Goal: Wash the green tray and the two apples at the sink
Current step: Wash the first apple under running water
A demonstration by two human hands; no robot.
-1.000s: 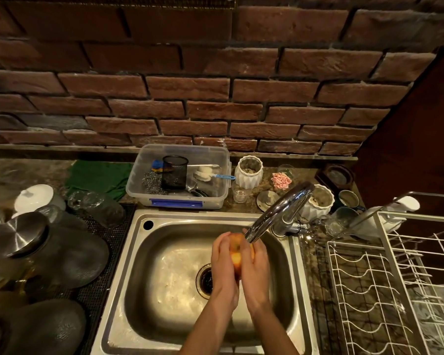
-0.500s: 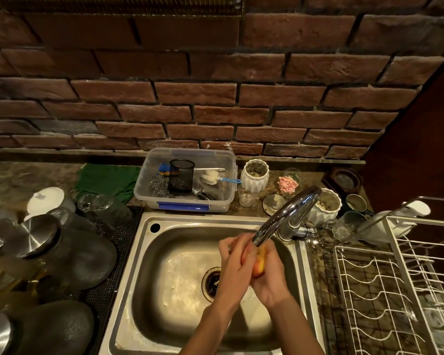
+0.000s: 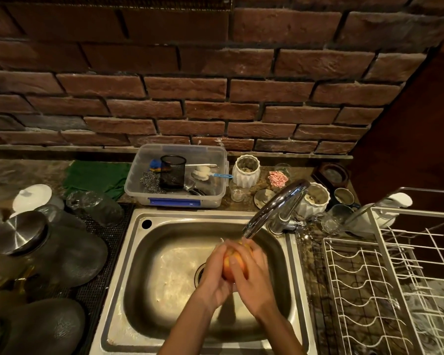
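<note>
A red-yellow apple (image 3: 233, 265) is clasped between both my hands over the steel sink (image 3: 164, 265), just under the spout of the chrome tap (image 3: 274, 206). My left hand (image 3: 214, 275) wraps its left side from below. My right hand (image 3: 251, 275) covers its right side, with fingers laid across the front. Most of the apple is hidden by my fingers. The green tray and a second apple are not in view.
A clear plastic box (image 3: 177, 175) of scrubbers stands behind the sink. White jars (image 3: 246, 170) and small glasses sit by the tap. A white wire dish rack (image 3: 395, 278) fills the right. Dark lidded pots (image 3: 49, 252) and a green cloth (image 3: 98, 178) lie left.
My hands have turned the apple between them and shifted slightly right under the spout. The camera has drifted, so the sink sits a little further right in view.
</note>
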